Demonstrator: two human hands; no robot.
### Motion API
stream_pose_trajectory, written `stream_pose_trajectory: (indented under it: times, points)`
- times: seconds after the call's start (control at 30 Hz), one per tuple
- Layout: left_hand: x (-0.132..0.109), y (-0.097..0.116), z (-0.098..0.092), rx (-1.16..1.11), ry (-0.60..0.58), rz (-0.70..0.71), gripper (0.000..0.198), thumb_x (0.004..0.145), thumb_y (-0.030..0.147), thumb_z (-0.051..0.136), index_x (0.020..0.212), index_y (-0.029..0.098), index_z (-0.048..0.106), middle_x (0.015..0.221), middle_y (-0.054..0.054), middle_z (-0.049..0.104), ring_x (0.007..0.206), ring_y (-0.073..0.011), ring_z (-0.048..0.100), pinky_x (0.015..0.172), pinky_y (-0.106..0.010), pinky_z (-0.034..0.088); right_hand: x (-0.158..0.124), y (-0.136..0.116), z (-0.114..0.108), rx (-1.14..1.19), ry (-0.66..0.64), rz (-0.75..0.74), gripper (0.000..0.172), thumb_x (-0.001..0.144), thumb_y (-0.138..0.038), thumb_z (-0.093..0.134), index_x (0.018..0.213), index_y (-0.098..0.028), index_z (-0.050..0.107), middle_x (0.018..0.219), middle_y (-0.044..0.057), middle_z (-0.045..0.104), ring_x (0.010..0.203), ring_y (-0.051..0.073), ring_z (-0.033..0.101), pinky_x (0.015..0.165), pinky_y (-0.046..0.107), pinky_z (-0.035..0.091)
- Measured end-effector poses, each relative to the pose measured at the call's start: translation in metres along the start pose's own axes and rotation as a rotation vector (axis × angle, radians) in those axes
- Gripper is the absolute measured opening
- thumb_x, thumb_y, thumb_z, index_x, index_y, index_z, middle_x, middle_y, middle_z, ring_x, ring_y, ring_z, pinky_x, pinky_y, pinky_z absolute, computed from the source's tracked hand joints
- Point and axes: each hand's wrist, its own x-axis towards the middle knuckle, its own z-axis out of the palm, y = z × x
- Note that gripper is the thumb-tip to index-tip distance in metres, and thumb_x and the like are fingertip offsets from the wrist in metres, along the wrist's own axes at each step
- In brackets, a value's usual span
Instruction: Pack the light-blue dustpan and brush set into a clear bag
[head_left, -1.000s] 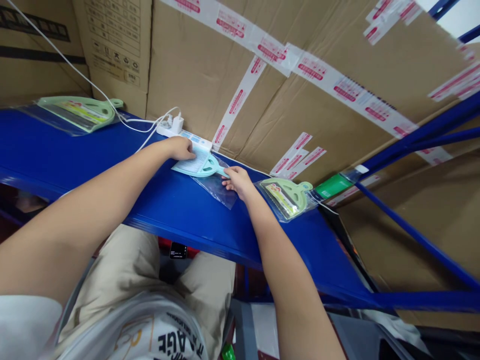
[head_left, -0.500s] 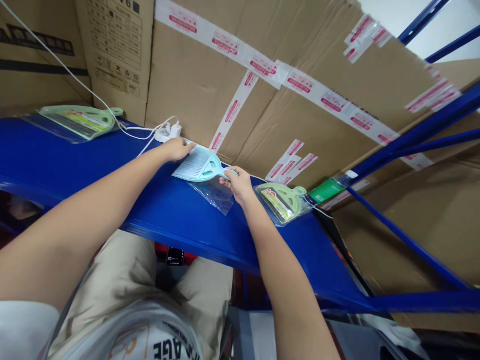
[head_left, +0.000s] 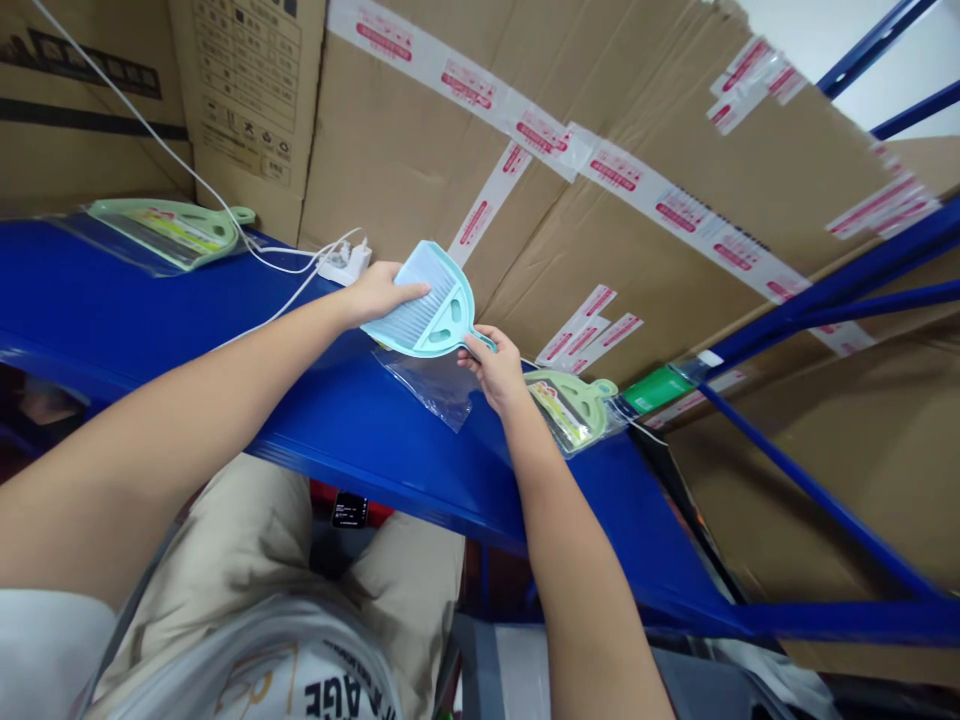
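spotter: what's on your feed from the head camera?

me: both hands are up over a blue steel shelf (head_left: 150, 310). the left hand (head_left: 379, 293) and the right hand (head_left: 495, 368) share one mint plastic hand brush (head_left: 439, 315).

spotter: how does each hand sit on it?

me: the left is spread wide over the bristle end, its fingers (head_left: 405, 292) laid across the bristles. the right is narrow, pinching the tip of the handle. both are holding, neither is open.

spotter: and where's the brush itself?

me: off the shelf, held tilted in the air between the two hands. a crumpled clear plastic bag (head_left: 427, 388) lies on the shelf just under it.

spotter: what else do you have around there?

me: one sealed pack (head_left: 574, 410) with a pale green brush inside lies on the shelf near the right hand. another sealed pack (head_left: 161, 232) lies well off to the left, past a white power strip (head_left: 341, 263) and its white cable (head_left: 289, 270). behind them stand cardboard cartons (head_left: 637, 280) with red-printed white tape (head_left: 679, 212). khaki shorts (head_left: 225, 540) show below the shelf.
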Motion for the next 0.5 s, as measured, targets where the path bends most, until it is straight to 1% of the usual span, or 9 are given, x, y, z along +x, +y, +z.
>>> stream_pose_trajectory:
  times: [0.1, 0.23, 0.33, 0.43, 0.5]
  points:
    - [-0.004, 0.003, 0.005, 0.039, -0.043, -0.023, 0.041, 0.095, 0.034, 0.065, 0.131, 0.017, 0.073, 0.128, -0.013, 0.079, 0.110, -0.0249, 0.075, 0.090, -0.033, 0.059, -0.003, -0.006, -0.004, -0.071, 0.029, 0.055, 0.033, 0.073, -0.032, 0.088, 0.091, -0.024, 0.061, 0.067, -0.008, 0.062, 0.056, 0.009, 0.063, 0.055, 0.020, 0.056]
    - [-0.007, 0.005, 0.010, 0.005, -0.092, -0.075, 0.044, 0.102, 0.037, 0.051, 0.136, 0.016, 0.071, 0.133, -0.013, 0.077, 0.114, -0.0232, 0.075, 0.090, -0.030, 0.058, -0.006, -0.016, -0.005, -0.119, 0.081, 0.052, 0.023, 0.079, -0.027, 0.083, 0.090, -0.023, 0.063, 0.065, -0.008, 0.060, 0.056, 0.008, 0.061, 0.056, 0.017, 0.053]
    - [-0.008, 0.007, 0.011, 0.012, -0.105, -0.096, 0.047, 0.104, 0.038, 0.045, 0.136, 0.015, 0.071, 0.134, -0.013, 0.077, 0.115, -0.0229, 0.075, 0.089, -0.029, 0.058, -0.008, -0.021, -0.004, -0.129, 0.077, 0.052, 0.022, 0.081, -0.026, 0.082, 0.089, -0.023, 0.062, 0.065, -0.009, 0.059, 0.055, 0.007, 0.059, 0.054, 0.016, 0.050]
    - [-0.003, 0.007, 0.004, 0.111, -0.110, -0.089, 0.047, 0.102, 0.038, 0.047, 0.139, 0.019, 0.069, 0.134, -0.011, 0.077, 0.115, -0.0233, 0.074, 0.089, -0.030, 0.057, -0.010, -0.025, -0.002, -0.144, 0.061, 0.085, 0.016, 0.086, -0.025, 0.077, 0.089, -0.022, 0.061, 0.068, -0.008, 0.060, 0.052, 0.007, 0.059, 0.046, 0.015, 0.043]
    - [0.003, 0.005, -0.008, 0.219, -0.085, -0.084, 0.048, 0.102, 0.042, 0.048, 0.140, 0.022, 0.068, 0.132, -0.010, 0.077, 0.112, -0.0236, 0.075, 0.089, -0.031, 0.057, -0.010, -0.027, -0.002, -0.189, 0.090, 0.123, 0.010, 0.092, -0.023, 0.069, 0.090, -0.022, 0.060, 0.073, -0.006, 0.062, 0.052, 0.007, 0.061, 0.042, 0.014, 0.041]
